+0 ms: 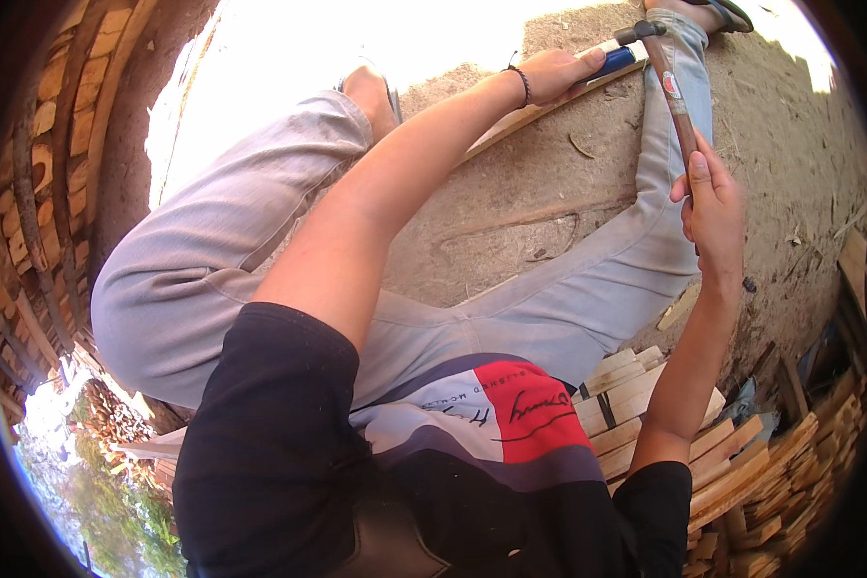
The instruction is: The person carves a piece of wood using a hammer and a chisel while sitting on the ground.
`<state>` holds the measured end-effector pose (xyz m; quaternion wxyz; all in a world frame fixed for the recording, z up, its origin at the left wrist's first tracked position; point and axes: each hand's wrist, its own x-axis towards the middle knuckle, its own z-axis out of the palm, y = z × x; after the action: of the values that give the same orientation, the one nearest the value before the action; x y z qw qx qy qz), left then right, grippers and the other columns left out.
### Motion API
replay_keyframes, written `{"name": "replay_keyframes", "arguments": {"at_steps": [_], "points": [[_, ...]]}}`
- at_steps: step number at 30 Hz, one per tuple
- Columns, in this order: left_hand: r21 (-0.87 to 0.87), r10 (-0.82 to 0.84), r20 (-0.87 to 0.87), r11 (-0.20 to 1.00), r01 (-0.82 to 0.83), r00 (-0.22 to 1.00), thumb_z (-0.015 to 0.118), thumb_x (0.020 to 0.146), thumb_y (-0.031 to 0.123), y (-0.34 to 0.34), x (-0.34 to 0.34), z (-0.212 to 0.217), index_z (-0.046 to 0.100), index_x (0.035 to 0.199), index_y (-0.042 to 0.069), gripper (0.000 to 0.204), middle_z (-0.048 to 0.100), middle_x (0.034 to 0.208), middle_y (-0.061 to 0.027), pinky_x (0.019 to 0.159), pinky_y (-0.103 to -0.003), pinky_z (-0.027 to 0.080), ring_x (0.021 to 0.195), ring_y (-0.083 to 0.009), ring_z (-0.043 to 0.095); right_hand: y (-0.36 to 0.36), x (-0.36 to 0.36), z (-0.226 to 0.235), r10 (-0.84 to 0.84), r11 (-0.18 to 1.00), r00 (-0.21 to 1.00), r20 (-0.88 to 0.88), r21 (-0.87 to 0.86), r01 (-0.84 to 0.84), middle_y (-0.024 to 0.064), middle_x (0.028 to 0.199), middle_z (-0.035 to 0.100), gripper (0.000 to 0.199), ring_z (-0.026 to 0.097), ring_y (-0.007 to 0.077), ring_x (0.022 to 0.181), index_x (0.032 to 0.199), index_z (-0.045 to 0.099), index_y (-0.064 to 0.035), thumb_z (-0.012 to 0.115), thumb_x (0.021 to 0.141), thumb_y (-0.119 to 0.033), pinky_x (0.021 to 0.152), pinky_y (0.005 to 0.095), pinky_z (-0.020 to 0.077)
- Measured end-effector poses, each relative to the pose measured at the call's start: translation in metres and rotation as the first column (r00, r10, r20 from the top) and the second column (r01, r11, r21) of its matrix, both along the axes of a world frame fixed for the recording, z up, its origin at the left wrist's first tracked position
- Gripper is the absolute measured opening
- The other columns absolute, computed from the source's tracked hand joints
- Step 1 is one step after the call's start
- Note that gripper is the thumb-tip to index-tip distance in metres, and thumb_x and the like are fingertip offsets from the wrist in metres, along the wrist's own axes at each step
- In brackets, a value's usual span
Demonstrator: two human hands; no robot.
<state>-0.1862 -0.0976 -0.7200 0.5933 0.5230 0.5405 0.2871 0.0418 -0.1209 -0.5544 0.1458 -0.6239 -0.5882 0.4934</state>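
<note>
I sit on dirt ground with my knees apart in grey trousers. My left hand [559, 72], with a dark band at the wrist, reaches far forward and grips a blue and white object [618, 56] that lies on a long wooden slat [535, 114]. My right hand [713, 207] is closed around the wooden handle of a hammer [677, 101]. The hammer's dark head [641, 32] sits right above the blue and white object, close to my left fingertips.
A pile of short wooden slats [742, 462] lies at my right side. Stacked bricks [39, 193] curve along the left edge. My sandalled feet [380, 91] rest on the ground at the top, and wood scraps lie on the dirt [549, 222].
</note>
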Motion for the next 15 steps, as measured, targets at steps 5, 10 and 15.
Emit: {"name": "replay_keyframes", "arguments": {"at_steps": [5, 10, 15], "points": [[-0.032, 0.024, -0.012, 0.999, -0.025, 1.000, 0.020, 0.086, 0.081, -0.001, -0.002, -0.002, 0.045, 0.062, 0.013, 0.076, 0.037, 0.053, 0.0024, 0.040, -0.023, 0.029, 0.043, -0.0067, 0.035, -0.006, -0.002, -0.016, -0.050, 0.995, 0.998, 0.029, 0.082, 0.047, -0.0055, 0.066, 0.046, 0.039, 0.036, 0.0006, 0.053, 0.138, 0.050, -0.0109, 0.040, 0.103, -0.025, 0.048, 0.0182, 0.0315], [-0.054, 0.030, -0.032, 0.998, -0.032, 0.999, 0.021, 0.085, 0.081, -0.002, -0.001, -0.004, 0.046, 0.062, 0.013, 0.077, 0.037, 0.052, 0.0028, 0.039, -0.024, 0.028, 0.042, -0.0065, 0.034, -0.001, 0.008, -0.012, -0.102, 0.984, 0.994, 0.045, 0.152, 0.094, -0.0053, 0.065, 0.044, 0.039, 0.037, 0.0019, 0.057, 0.138, 0.051, -0.0104, 0.040, 0.103, -0.024, 0.051, 0.0197, 0.0315], [-0.091, -0.026, -0.014, 0.996, 0.024, 1.000, 0.020, 0.085, 0.082, 0.000, -0.003, -0.005, 0.046, 0.063, 0.013, 0.077, 0.036, 0.052, 0.0039, 0.038, -0.023, 0.028, 0.042, -0.0063, 0.034, 0.005, 0.015, -0.016, 0.019, 0.993, 0.993, 0.113, 0.117, -0.032, -0.0047, 0.065, 0.044, 0.039, 0.038, 0.0035, 0.058, 0.139, 0.049, -0.0114, 0.041, 0.103, -0.023, 0.054, 0.0212, 0.0331]]}}
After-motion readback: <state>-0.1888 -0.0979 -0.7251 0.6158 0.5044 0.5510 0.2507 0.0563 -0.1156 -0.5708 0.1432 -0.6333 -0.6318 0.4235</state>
